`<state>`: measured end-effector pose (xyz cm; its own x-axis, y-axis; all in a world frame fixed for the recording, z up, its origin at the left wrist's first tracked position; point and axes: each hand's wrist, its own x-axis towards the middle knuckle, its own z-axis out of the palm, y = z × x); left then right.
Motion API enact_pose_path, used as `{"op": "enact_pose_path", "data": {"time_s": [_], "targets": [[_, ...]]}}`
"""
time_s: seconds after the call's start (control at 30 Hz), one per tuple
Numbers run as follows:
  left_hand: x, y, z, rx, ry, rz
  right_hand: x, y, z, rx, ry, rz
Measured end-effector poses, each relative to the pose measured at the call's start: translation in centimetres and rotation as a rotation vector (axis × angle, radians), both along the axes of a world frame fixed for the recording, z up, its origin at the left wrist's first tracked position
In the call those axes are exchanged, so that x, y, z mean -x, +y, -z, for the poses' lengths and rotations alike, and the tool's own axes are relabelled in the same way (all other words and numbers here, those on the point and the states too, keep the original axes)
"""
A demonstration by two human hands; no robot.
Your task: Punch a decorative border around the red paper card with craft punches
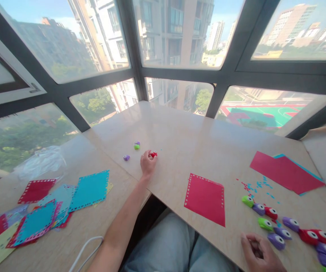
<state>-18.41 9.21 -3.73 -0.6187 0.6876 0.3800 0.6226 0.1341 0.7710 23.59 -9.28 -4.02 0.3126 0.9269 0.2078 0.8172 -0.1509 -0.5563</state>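
Reaching out over the table, my left hand has its fingers closed on a small red hole punch with an eye on it. To its left lie a purple punch and, farther back, a green punch touching another purple one. My right hand rests at the table's near right edge, its fingers loosely curled in with nothing visible in them. Beside it are several more punches, among them a green punch and a red punch. A red paper sheet with punched edges lies between my hands.
At left, punched sheets, including a blue sheet, lie in a pile near a clear plastic bag. A white cable loops by my left forearm. Red and blue paper bits and folded red paper lie at right. Windows border the table.
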Motion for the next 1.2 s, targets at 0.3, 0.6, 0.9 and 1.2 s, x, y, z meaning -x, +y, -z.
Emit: {"op": "enact_pose_path", "data": {"time_s": [0.3, 0.6, 0.9, 1.2], "targets": [[-2.6, -2.3, -0.9, -0.162, -0.048, 0.095, 1.2, 0.0, -0.9, -0.061, 0.008, 0.041], [-13.2, -9.3, -2.1, -0.274, -0.068, 0.452, 1.3, -0.1, -1.8, -0.021, 0.033, 0.003], [-21.4, -13.5, -4.5, -0.262, -0.210, 0.741, 2.3, -0.4, -2.6, 0.044, 0.373, -0.036], [-22.6, -15.7, -5.3, -0.405, 0.069, 0.871, 6.0, -1.2, -6.6, 0.004, 0.876, -0.080]]}}
